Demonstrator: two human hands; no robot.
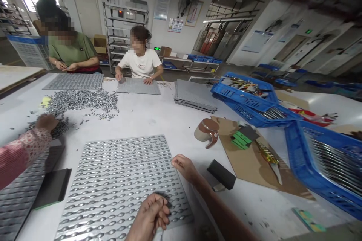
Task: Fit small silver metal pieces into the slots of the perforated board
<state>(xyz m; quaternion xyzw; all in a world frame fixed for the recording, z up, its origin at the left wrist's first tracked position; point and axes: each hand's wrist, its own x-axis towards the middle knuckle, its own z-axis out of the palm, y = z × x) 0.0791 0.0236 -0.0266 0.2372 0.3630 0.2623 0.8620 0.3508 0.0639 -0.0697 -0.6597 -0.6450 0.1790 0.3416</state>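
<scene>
A grey moulded tray (113, 180) lies in front of me, its rows of pockets filled with small shiny metal pieces. My left hand (149, 216) rests curled over the tray's near right corner, fingers closed on a small dark bunch that looks like the same metal pieces. My right hand (183, 167) sits at the tray's right edge, fingertips pinched together on the rim; whether they hold a piece I cannot make out. A heap of loose metal pieces (82, 101) is spread across the table farther back on the left.
A co-worker's hand (46, 122) in a pink sleeve reaches into the heap. Two other people sit across with their own trays (73, 81). A tape dispenser (207, 131), a black block (222, 174), cardboard (249, 158), stacked grey trays (195, 96) and blue crates (325, 162) stand to the right.
</scene>
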